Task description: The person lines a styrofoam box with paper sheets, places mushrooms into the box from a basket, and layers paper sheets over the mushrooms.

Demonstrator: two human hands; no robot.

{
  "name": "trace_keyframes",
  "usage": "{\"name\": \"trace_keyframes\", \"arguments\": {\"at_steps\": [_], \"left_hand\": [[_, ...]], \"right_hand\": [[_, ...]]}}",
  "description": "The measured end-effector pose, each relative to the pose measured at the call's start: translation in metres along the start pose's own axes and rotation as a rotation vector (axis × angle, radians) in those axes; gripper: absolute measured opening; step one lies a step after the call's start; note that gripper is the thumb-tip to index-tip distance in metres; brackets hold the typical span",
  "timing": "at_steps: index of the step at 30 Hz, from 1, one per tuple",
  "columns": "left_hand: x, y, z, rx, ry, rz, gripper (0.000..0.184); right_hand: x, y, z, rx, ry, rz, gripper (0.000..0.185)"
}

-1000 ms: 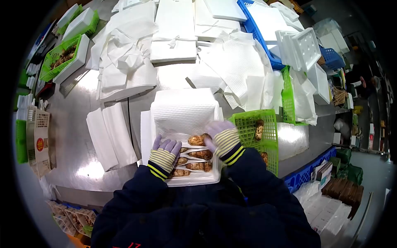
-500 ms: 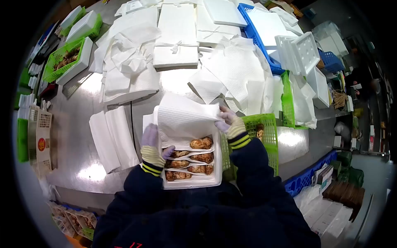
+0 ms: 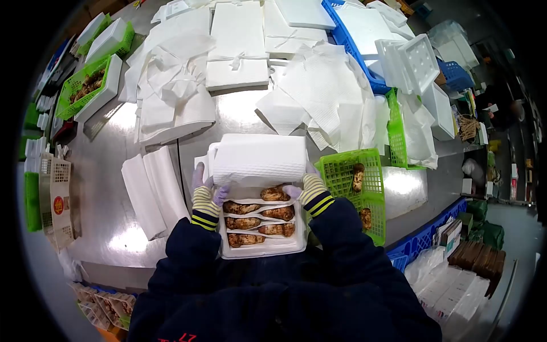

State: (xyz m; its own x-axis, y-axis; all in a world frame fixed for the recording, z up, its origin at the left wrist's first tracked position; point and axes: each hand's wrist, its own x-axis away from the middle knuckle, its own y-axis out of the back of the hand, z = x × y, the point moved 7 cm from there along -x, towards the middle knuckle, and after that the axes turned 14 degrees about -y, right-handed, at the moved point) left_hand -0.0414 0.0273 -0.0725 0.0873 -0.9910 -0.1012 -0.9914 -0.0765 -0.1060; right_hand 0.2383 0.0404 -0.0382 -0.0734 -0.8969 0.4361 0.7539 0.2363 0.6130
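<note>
A white foam box (image 3: pixel 293 246) sits in front of me, holding several brown-and-cream matsutake-like mushrooms (image 3: pixel 244 223) in rows, parted by folds of white paper. A textured white paper sheet (image 3: pixel 259 159) covers the far part of the box. My left hand (image 3: pixel 208 185), in a pale purple glove, grips the box's left side, fingers outside and thumb over the rim. On the opposite side my right hand (image 3: pixel 301 183) does the same, its thumb at the sheet's near corner beside the top right mushroom (image 3: pixel 275 193). Fingers of both hands are partly hidden.
Right of the box stands a green basket (image 3: pixel 373 196) with a few mushrooms. Folded white paper (image 3: pixel 155 191) lies to the left on the metal table (image 3: pixel 102 211). Paper stacks (image 3: pixel 182 85) and tied foam boxes (image 3: pixel 236 74) fill the back; another green basket (image 3: pixel 71 94) is far left.
The raised paper sheet has come down and lies flatter across the far part of the box. My right hand has released its lifted corner and moved down to the box's right side.
</note>
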Motion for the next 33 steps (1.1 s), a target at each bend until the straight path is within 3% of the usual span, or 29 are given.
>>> {"name": "trace_keyframes", "arguments": {"at_steps": [2,4,6,7,8,9,10,12,14,16,18,20,21,22,24,26,28,29,30,33], "left_hand": [[-0.005,0.002,-0.01,-0.37,-0.205,0.07,0.085],[-0.003,-0.019,-0.029,-1.133,-0.534,0.435,0.079],[-0.012,0.003,0.007,-0.448,-0.181,0.175,0.063],[-0.01,0.009,0.022,-0.641,-0.013,0.259,0.065],[-0.011,0.013,0.024,-0.833,0.157,0.343,0.068],[-0.02,-0.005,-0.002,-1.097,0.43,0.562,0.063],[-0.027,-0.028,-0.03,-1.405,0.468,0.888,0.052],[-0.025,-0.035,-0.037,-1.53,0.282,0.781,0.04],[-0.02,-0.034,-0.034,-1.567,0.285,0.737,0.036],[-0.019,-0.037,-0.052,-1.462,0.07,0.653,0.038],[-0.006,-0.038,-0.096,-1.405,-0.551,0.281,0.048],[0.006,-0.044,-0.11,-1.203,-0.787,0.186,0.049],[0.007,-0.06,-0.102,-1.016,-0.86,0.313,0.047],[0.017,-0.078,-0.083,-1.081,-0.699,0.563,0.039],[0.022,-0.107,-0.07,-1.299,-0.762,0.699,0.031],[0.028,-0.108,-0.019,-1.412,-0.57,0.899,0.031],[0.027,-0.107,-0.013,-1.425,-0.562,0.91,0.032],[0.025,-0.107,-0.019,-1.4,-0.542,0.916,0.031],[0.026,-0.107,-0.021,-1.373,-0.522,0.925,0.031],[0.024,-0.109,-0.022,-1.388,-0.533,0.896,0.029]], "right_hand": [[0.0,-0.01,0.002,-0.161,0.043,0.103,0.079],[-0.002,-0.012,-0.015,0.039,-0.033,0.068,0.073],[-0.004,-0.015,-0.015,0.119,-0.072,-0.028,0.049],[0.001,-0.012,-0.003,0.183,-0.054,-0.105,0.035],[0.0,-0.012,0.004,0.304,-0.044,-0.108,0.035],[0.003,-0.008,0.017,0.419,-0.087,-0.065,0.035],[0.006,-0.007,0.028,0.534,-0.126,-0.023,0.035],[0.004,-0.011,0.032,0.674,-0.1,-0.086,0.035],[0.003,-0.01,0.032,0.684,-0.18,-0.03,0.036],[-0.003,-0.017,0.018,0.671,-0.183,-0.03,0.033],[0.001,-0.015,0.02,0.688,-0.182,-0.078,0.032],[0.001,-0.014,0.023,0.661,-0.156,-0.076,0.029],[-0.001,-0.014,0.023,0.651,-0.149,-0.09,0.027],[0.001,-0.013,0.025,0.64,-0.139,-0.098,0.027],[0.002,-0.012,0.025,0.651,-0.167,-0.093,0.029],[0.002,-0.01,0.024,0.666,-0.125,0.002,0.034],[0.027,0.004,0.043,0.681,0.034,-0.122,0.036],[0.048,0.017,0.065,0.701,0.277,-0.483,0.04],[0.064,0.028,0.088,0.619,0.377,-0.527,0.041],[0.064,-0.012,0.088,0.573,0.51,-0.369,0.032]]}}
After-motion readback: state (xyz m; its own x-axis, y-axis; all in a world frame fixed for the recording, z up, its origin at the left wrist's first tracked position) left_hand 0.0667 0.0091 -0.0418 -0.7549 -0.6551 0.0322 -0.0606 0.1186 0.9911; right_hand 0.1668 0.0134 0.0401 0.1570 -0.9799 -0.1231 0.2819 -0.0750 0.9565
